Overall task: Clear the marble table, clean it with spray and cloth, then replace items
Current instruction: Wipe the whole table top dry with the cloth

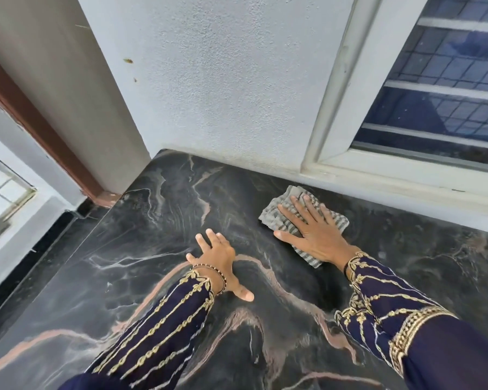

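I observe my right hand (pixel 316 235) pressed flat, fingers spread, on the grey cloth (pixel 282 218), which lies on the marble table (pixel 152 220) near the window frame (pixel 378 170). My left hand (pixel 220 263) rests open on the table, holding nothing, farther from that frame.

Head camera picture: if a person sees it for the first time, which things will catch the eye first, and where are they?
First comes the dark marble table with pale pink and white veins, filling the lower picture. On it, right of centre near the wall, the right hand presses flat on a grey striped cloth, while the left hand rests on bare marble. The navy sleeves with gold embroidery also stand out, below both hands.
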